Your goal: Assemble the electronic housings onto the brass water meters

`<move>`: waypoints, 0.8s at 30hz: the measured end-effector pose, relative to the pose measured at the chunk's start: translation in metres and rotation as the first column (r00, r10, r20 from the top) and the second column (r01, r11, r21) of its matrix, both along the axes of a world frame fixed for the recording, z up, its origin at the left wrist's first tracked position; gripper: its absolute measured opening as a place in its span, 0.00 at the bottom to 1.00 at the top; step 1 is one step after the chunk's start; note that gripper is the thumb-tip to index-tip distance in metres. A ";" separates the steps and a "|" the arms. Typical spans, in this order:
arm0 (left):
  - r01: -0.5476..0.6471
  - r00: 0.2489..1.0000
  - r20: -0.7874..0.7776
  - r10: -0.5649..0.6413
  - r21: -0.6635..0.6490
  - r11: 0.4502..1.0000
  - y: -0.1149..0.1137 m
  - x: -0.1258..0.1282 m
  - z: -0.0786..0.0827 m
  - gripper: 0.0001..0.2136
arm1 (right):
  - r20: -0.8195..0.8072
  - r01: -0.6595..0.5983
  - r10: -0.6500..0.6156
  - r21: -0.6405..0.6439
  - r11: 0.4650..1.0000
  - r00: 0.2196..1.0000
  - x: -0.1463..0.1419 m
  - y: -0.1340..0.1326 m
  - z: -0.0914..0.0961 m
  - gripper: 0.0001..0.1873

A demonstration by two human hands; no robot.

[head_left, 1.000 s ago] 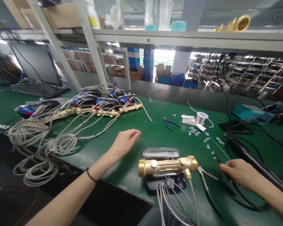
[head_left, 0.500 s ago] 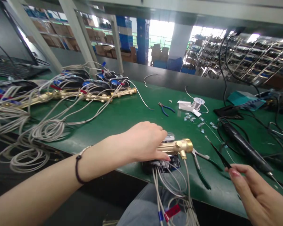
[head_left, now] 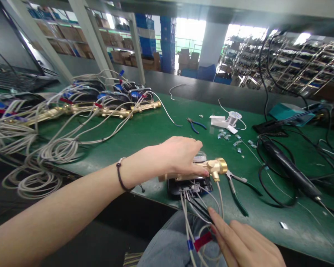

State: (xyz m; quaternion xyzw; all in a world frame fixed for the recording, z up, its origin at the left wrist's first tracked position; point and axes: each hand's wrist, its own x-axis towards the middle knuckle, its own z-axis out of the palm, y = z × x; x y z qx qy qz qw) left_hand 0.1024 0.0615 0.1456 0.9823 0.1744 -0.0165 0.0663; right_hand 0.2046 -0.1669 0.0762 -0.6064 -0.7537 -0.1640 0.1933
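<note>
My left hand (head_left: 182, 155) clamps its fingers over the pipe (head_left: 220, 165). My right hand (head_left: 242, 241) pinches tweezers (head_left: 202, 210) among wires (head_left: 185, 215).

The brightest light comes from the big white window (head_left: 190, 35) at the back, so bright that it is washed out. The long pale grey shelf beam (head_left: 200, 7) up top looks foggy with glare. The smooth green tabletop (head_left: 144, 129) is softly lit, with pale shiny patches near its front edge, and it is very dark underneath. The round yellow brass pipe (head_left: 222, 165) glints at its end. The tall silver metal racks (head_left: 284, 61) far back look fuzzy. Things near the sides look stretched.
</note>
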 end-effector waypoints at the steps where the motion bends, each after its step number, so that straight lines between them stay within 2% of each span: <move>1: -0.025 1.000 -0.007 0.024 -0.052 0.998 0.002 -0.001 0.001 0.28 | 0.009 0.005 -0.005 0.001 1.000 1.000 -0.001 0.002 0.001 0.17; 5: -0.124 0.986 -0.139 0.091 -0.251 0.960 0.009 -0.001 0.006 0.32 | 0.022 -0.012 0.013 -0.029 0.999 1.000 -0.003 0.008 0.007 0.17; 7: -0.112 0.983 -0.171 0.071 -0.240 0.964 0.011 0.002 0.010 0.32 | 0.032 -0.014 0.015 -0.032 0.999 0.999 -0.004 0.010 0.009 0.17; 11: -0.014 0.989 -0.149 -0.007 -0.137 0.990 0.008 0.009 0.015 0.31 | 0.086 0.004 -0.003 -0.011 1.000 0.996 -0.006 0.011 0.011 0.15; 14: 0.005 0.989 -0.144 -0.019 -0.100 0.995 0.003 0.013 0.016 0.30 | 0.129 0.022 -0.019 -0.021 1.000 0.991 -0.009 0.011 0.016 0.16; 19: -0.017 0.995 -0.096 0.006 -0.105 0.994 0.003 0.014 0.008 0.30 | 0.194 0.024 -0.023 -0.003 1.000 0.981 -0.011 0.009 0.021 0.16; 22: -0.062 0.997 -0.060 0.054 -0.145 0.987 0.010 0.016 0.001 0.34 | 0.199 0.036 -0.037 0.009 0.999 0.979 -0.013 0.006 0.014 0.17; 24: -0.060 0.995 -0.093 0.045 -0.163 0.985 0.015 0.018 -0.002 0.35 | 0.191 0.059 -0.064 0.030 0.998 0.980 -0.014 0.004 0.007 0.17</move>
